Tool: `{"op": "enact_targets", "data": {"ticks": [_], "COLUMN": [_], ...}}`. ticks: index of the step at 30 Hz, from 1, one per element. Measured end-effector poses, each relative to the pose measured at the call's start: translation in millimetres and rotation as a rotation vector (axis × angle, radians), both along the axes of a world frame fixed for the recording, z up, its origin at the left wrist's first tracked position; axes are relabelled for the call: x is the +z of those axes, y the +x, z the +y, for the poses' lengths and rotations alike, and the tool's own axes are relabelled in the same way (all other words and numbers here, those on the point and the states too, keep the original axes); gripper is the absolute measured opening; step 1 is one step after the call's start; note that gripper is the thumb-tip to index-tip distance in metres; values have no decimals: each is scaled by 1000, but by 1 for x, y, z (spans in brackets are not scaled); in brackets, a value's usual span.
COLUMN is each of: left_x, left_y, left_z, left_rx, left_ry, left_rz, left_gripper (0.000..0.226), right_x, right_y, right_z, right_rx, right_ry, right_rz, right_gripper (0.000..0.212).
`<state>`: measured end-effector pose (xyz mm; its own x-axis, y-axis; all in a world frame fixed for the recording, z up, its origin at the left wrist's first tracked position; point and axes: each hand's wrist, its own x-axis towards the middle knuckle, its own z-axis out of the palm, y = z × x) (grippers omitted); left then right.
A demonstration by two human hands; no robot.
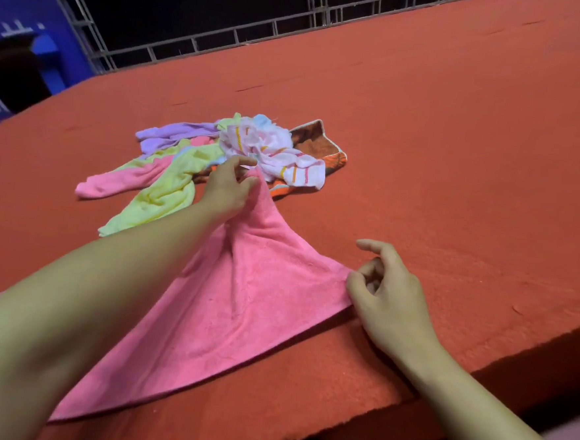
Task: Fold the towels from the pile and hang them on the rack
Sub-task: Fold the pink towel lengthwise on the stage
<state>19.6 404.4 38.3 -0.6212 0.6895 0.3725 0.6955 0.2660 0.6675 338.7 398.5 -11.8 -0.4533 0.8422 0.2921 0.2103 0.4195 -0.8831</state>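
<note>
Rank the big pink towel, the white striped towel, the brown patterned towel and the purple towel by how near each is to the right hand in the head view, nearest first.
From the right hand:
1. Big pink towel, its corner pinched at the fingertips.
2. White striped towel, beyond it, on the pile's near right.
3. Brown patterned towel, behind the striped one at the pile's right.
4. Purple towel, on the pile's far left.

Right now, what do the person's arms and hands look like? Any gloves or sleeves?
Both forearms are bare all the way into the frame; no sleeves show. The left hand and right hand wear no gloves, and no rings, watch or bracelets are visible.
</note>
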Motion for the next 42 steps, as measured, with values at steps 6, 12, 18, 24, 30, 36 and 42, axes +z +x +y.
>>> {"op": "enact_targets", "data": {"ticks": [6, 12, 18, 24, 30, 36, 42], "left_x": [38, 19, -47, -52, -25, -13, -13], "left_y": [-2, 18, 47, 57, 73, 96, 98], "left_z": [63, 140, 193, 199, 160, 59, -55], "left_rx": [-29, -111, -114, -35, -168, -305, -320], "left_ry": [217, 197, 16, -93, -74, -191, -328], "left_rz": [-211, -253, -142, 7, 177, 190, 184], "left_gripper": [16, 17, 21, 32, 38, 35, 29], "right_x": [11, 12, -5, -6, -7, -3, 7], "right_y": [23, 63, 73, 69, 69, 70, 60], "right_z": [28, 67, 69, 69, 69, 66, 46], "right_rx": [-20, -210, -332, -345, -368, -376, -366], "right_ry": [-202, -75, 92, 156, 167, 151, 278], "right_rz": [131, -6, -273, -502, -481, -423, -529], "right_gripper": [38, 39, 45, 43, 44, 39, 37]}}
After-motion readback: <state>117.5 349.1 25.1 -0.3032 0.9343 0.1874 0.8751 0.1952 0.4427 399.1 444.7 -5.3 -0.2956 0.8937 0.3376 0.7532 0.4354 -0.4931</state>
